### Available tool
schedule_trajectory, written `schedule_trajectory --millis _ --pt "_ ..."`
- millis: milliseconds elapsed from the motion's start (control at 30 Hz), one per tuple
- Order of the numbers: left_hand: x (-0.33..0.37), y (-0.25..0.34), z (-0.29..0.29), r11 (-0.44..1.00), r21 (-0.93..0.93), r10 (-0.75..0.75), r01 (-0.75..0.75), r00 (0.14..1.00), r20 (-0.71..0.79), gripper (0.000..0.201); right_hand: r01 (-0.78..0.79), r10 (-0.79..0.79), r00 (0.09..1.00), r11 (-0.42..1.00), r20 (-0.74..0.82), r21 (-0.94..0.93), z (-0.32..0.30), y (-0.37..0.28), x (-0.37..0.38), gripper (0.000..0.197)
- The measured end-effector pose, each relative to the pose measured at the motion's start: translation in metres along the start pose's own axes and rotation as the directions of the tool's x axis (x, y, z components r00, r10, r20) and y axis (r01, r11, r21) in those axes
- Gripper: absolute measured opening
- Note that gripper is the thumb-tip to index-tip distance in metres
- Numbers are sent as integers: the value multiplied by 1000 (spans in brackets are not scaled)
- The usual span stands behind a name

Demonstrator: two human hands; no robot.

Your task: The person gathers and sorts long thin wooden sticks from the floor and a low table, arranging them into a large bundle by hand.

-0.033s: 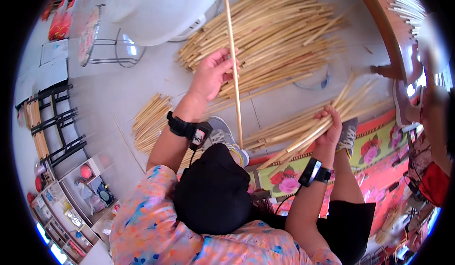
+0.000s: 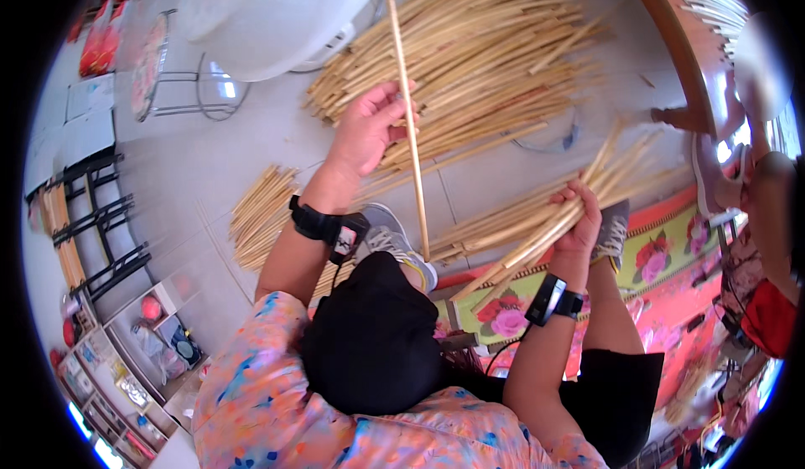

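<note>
1. At the left, a small stack of sticks [image 2: 262,217] was seen lying on the tiled floor, apart from both hands.
2. Next, by the left hand [image 2: 369,129], a single stick [image 2: 417,176] was held narrowly between thumb and fingers. It was held nearly upright in view, its upper end cut off by the top edge and its lower end seen beside the left shoe [image 2: 390,238]; whether the floor was touched could not be told.
3. Behind that stick and to its right, a large pile [image 2: 470,58] was spread over the floor.
4. Farther right, a bundle of sticks [image 2: 537,247] was gripped in the curled fingers of the right hand [image 2: 579,217], slanted above a loose row of sticks [image 2: 478,236] and partly over a floral cloth [image 2: 507,322]. Its far ends were blurred, so no count could be made.
5. The step in hand was judged to be the handling of one stick separately from the gathered ones. For the next move, a light pinch on the left and a firm, unspilled hold on the right were judged to be called for.
</note>
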State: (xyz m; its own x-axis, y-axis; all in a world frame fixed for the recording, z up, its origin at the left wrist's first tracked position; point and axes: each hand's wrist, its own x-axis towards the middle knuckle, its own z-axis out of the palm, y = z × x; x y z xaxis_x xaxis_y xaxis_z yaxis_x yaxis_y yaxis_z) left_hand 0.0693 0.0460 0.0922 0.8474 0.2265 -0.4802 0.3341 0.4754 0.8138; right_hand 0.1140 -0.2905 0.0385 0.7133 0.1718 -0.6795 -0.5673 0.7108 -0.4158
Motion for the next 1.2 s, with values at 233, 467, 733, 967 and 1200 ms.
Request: schedule_trajectory --millis 233,467,733,967,1200 --pt "3 -17 41 982 66 -188 180 970 151 24 -110 106 969 994 224 4 19 19 -9 50" --pt "22 -40 94 945 308 -225 112 906 359 19 -125 175 956 969 236 -211 34 44 -18 39" --pt "27 -55 104 917 395 -205 62 922 329 16 -152 205 962 949 178 -275 43 48 -24 38" --pt "24 -56 107 946 315 -180 76 932 315 15 -161 219 940 961 262 -227 25 58 -19 40" --pt "26 -48 109 906 423 -188 26 919 347 16 -224 258 886 966 385 -132 24 62 -23 46"
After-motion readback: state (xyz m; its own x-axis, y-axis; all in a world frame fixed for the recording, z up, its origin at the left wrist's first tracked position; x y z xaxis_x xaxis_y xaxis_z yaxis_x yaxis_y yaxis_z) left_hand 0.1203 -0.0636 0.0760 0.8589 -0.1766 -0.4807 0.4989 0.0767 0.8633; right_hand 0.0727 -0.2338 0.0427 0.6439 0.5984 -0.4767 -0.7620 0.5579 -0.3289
